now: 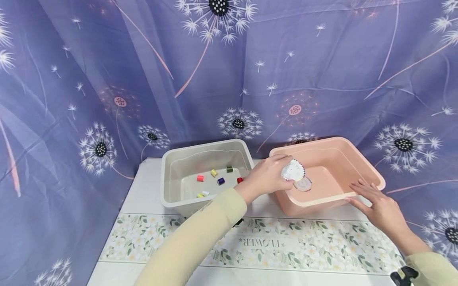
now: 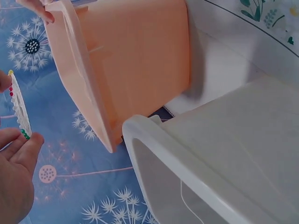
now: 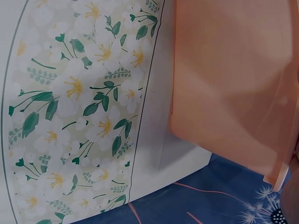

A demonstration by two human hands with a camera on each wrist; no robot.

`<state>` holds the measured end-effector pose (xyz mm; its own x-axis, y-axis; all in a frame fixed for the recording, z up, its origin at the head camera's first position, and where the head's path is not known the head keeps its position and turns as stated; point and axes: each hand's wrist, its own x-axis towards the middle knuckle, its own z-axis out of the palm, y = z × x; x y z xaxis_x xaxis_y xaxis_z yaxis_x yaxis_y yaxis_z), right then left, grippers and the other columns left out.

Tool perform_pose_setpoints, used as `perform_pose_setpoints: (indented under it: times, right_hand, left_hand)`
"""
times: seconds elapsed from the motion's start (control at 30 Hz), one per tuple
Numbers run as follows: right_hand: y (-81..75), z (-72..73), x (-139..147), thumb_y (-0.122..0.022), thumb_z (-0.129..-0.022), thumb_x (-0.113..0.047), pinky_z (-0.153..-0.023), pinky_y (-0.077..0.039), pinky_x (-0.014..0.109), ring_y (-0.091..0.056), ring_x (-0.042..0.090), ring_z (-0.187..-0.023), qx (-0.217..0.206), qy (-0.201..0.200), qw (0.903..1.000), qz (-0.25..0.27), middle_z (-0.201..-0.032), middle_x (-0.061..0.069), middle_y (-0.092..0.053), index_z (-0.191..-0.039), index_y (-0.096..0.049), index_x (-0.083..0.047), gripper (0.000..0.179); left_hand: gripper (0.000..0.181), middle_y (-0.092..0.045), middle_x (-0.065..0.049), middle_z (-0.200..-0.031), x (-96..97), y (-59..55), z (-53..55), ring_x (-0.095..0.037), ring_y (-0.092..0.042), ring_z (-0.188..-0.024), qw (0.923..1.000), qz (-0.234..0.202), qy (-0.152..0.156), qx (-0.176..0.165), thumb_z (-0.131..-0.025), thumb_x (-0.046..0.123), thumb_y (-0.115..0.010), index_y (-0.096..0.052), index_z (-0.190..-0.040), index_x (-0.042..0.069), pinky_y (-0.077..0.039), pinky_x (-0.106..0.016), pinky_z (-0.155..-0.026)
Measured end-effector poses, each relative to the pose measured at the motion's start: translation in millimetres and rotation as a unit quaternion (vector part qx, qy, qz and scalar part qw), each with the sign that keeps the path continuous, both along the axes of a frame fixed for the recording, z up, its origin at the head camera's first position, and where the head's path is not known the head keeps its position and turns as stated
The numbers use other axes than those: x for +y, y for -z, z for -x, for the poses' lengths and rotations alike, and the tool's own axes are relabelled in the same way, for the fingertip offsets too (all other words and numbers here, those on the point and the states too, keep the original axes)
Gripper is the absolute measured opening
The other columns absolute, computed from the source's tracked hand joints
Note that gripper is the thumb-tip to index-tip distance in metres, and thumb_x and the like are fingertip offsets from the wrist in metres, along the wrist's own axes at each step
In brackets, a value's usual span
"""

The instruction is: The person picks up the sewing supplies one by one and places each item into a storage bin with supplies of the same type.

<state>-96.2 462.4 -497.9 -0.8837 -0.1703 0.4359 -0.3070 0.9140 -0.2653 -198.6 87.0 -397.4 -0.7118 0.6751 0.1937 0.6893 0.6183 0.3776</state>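
Note:
My left hand (image 1: 270, 174) holds a white wheel of bead-headed pins (image 1: 294, 171) by its edge, over the left side of the pink bin (image 1: 361, 165). Seen edge-on in the left wrist view, the pin wheel (image 2: 19, 105) shows red, yellow and green heads between thumb and fingers. Another pin wheel (image 1: 303, 184) lies inside the pink bin, partly overlapped by the held one. My right hand (image 1: 381, 204) rests on the bin's near rim at the right, its fingers reaching over the edge. Only a sliver of that hand appears in the right wrist view.
Left of the pink bin stands a grey bin (image 1: 171, 190) with several small thread spools, among them a red spool (image 1: 200, 178) and a dark blue spool (image 1: 221, 181). Both bins stand on a white table with a floral strip (image 1: 264, 242). A blue dandelion-print curtain (image 1: 200, 79) hangs behind.

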Motion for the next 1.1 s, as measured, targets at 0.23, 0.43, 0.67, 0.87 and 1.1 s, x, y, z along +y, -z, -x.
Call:
perform_pose_setpoints:
  times: [0.23,0.43,0.67,0.87,1.1]
  right_hand:
    - [0.1,0.2,0,-0.087,-0.090,-0.026,-0.087,-0.051,0.073,-0.056,0.051,-0.137,-0.009,0.003,0.9999,0.005,-0.150,0.005,-0.062,-0.143,-0.070,-0.014,0.056]
    - [1.1,-0.3,0,-0.087,-0.091,-0.028,-0.088,-0.051,0.073,-0.056,0.051,-0.137,-0.008,0.002,0.9999,0.006,-0.150,0.007,-0.063,-0.142,-0.071,-0.014,0.056]
    - [2.0,-0.8,1,-0.087,-0.090,-0.027,-0.087,-0.051,0.074,-0.056,0.051,-0.137,-0.003,0.003,1.0000,0.003,-0.149,0.012,-0.064,-0.143,-0.070,-0.014,0.057]
    - [3.1,0.3,1,-0.089,-0.088,-0.024,-0.086,-0.052,0.074,-0.056,0.048,-0.138,0.006,0.002,1.0000,0.002,-0.148,0.012,-0.065,-0.143,-0.070,-0.015,0.059]
    - [2.8,1.8,0,-0.089,-0.086,-0.021,-0.085,-0.053,0.073,-0.056,0.048,-0.139,0.004,0.002,1.0000,0.002,-0.141,0.021,-0.068,-0.142,-0.071,-0.013,0.059]
  left_hand:
    - [0.077,-0.055,-0.008,-0.160,13.3,-0.5,4.3,-0.022,-0.051,-0.149,0.9997,0.019,0.002,0.016,-0.093,0.043,-0.080,-0.054,-0.157,0.010,-0.048,-0.029,-0.120]
    - [0.079,-0.055,-0.006,-0.160,27.5,2.1,8.1,-0.021,-0.048,-0.151,0.9993,0.032,0.010,0.017,-0.092,0.044,-0.081,-0.054,-0.157,0.010,-0.042,-0.028,-0.123]
    - [0.077,-0.056,-0.002,-0.160,42.5,6.4,10.0,-0.017,-0.051,-0.149,0.9988,0.043,0.021,0.004,-0.093,0.044,-0.080,-0.054,-0.157,0.011,-0.042,-0.021,-0.121]
    - [0.075,-0.057,-0.001,-0.159,52.3,9.7,13.8,-0.014,-0.052,-0.147,0.9987,0.045,0.023,0.003,-0.094,0.045,-0.079,-0.055,-0.157,0.013,-0.045,-0.019,-0.118]
    - [0.075,-0.060,0.002,-0.155,62.8,15.9,19.2,-0.013,-0.053,-0.145,0.9975,0.062,0.028,0.017,-0.091,0.047,-0.080,-0.058,-0.154,0.014,-0.044,-0.017,-0.118]
